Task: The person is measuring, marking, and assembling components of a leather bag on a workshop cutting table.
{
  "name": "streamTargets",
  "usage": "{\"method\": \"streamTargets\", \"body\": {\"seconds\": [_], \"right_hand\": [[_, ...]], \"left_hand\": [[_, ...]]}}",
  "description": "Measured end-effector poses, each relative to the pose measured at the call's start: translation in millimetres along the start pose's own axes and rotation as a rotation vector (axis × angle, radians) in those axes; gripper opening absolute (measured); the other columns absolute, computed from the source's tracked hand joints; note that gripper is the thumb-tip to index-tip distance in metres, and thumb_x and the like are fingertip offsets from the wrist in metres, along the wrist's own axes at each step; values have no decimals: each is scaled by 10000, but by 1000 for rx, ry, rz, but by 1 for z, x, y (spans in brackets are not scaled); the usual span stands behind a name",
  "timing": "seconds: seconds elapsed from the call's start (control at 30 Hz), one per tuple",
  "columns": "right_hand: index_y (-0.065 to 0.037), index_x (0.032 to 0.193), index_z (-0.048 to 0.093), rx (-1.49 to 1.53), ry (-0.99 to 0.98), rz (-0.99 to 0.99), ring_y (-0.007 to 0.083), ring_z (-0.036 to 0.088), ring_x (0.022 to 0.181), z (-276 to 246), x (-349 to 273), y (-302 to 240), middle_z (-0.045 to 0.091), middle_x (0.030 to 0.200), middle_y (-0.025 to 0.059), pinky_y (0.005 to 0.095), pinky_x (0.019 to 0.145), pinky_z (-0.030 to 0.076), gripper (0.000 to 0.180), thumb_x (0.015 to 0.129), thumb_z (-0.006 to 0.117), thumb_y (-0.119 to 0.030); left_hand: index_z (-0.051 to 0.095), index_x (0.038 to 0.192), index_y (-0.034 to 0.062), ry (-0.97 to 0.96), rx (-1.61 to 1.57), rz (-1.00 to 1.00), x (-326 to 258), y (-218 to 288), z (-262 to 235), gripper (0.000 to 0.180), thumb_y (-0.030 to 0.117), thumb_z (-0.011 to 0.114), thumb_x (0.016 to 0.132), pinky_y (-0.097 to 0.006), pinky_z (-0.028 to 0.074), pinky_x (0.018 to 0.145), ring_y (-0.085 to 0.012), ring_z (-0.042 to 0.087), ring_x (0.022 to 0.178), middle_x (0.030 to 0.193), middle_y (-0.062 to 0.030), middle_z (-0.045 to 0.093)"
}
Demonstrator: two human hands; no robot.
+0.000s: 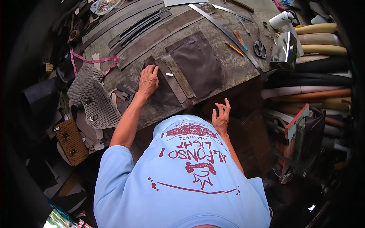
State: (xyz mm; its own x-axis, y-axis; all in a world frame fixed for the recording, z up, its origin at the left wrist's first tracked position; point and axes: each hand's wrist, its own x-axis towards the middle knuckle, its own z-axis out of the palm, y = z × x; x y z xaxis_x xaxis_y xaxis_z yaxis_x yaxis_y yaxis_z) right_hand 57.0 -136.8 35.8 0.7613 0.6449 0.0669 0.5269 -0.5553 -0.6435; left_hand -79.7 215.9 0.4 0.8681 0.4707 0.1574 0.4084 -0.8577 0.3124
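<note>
Nearest the lens is a pale blue shirt with a red printed design across its front, filling the lower middle of the view. At far left, a tan woven pouch with 2 dark studs lies among scraps, and just above it sits a grey mesh piece with metal rings, a pink tape measure looping behind it. The left hand rests flat, fingers together, on a dark brown leather piece at the near edge of the worn workbench. A small white tag lies just beside that hand. A larger dark leather panel lies to the right, touching an olive strip. The right hand hangs off the bench edge, fingers spread and curled, holding nothing. Farther right lie a long steel ruler, an orange pencil, scissors, a shiny metal box, a white roll, and stacked leather rolls.
</note>
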Motion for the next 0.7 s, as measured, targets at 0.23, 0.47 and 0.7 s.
{"method": "streamTargets", "body": {"seconds": [0.23,0.47,0.7], "right_hand": [[10,1217,601,-26,-17,-15,295,565,1126,10,-13,-13,331,1491,196,383,918,529,328,890,629,11],[-1,1222,589,-12,-43,-196,300,591,1079,25,28,-26,354,1475,199,393,870,548,343,882,635,15],[-10,1227,593,36,-141,-302,286,589,1088,36,63,-36,351,1477,180,380,891,536,365,869,639,44]], "left_hand": [[526,1324,-10,-100,167,56,-60,2,-12,517,111,620,830,-496,314,1129,-366,440,1320,1374,-193,494],[555,1254,-22,-160,103,18,-101,32,-37,501,191,686,820,-477,325,1095,-351,503,1190,1267,-207,528],[618,994,6,-154,75,-55,-141,62,-30,207,97,620,808,-445,354,1067,-307,550,1059,1019,-158,562]]}}
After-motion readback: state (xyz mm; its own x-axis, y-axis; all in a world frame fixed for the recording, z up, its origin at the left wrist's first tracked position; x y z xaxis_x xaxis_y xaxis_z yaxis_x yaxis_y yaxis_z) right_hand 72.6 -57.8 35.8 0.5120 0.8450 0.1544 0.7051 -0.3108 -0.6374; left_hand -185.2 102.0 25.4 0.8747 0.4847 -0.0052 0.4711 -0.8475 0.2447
